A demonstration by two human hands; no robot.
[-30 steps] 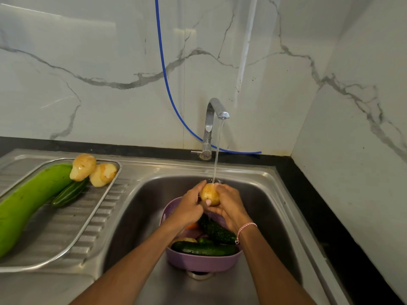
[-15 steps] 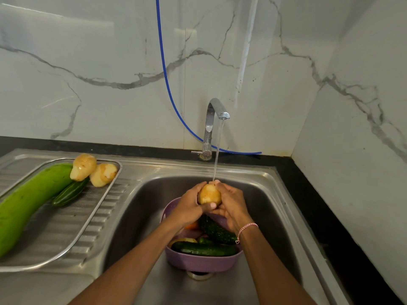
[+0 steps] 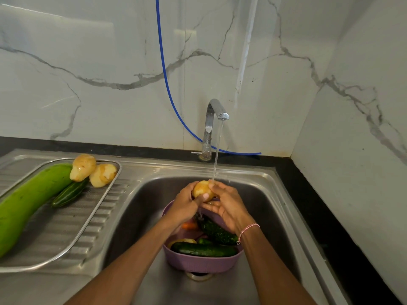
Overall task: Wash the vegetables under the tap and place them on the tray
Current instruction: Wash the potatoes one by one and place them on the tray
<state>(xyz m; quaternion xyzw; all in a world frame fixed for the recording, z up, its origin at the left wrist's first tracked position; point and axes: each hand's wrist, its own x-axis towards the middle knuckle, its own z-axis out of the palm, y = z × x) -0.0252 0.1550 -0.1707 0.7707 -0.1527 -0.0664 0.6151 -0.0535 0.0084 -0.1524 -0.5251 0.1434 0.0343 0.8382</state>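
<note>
You hold the potato (image 3: 203,189) in both hands under the tap's (image 3: 217,108) stream, above the basket (image 3: 198,263) in the sink. Your left hand (image 3: 186,205) curls round its left side, thumb across the front. Your right hand (image 3: 228,206) cups it from the right. It is wet, so probably slippery, yet firm and fairly light. Grip it round the middle when you carry it left to the tray (image 3: 66,227).

Gripped potato (image 3: 201,189) tan-yellow; below it purple ribbed basket (image 3: 198,264), dark green cucumbers (image 3: 204,249); behind, white grey-veined wall (image 3: 110,62), blue hose (image 3: 164,73).
</note>
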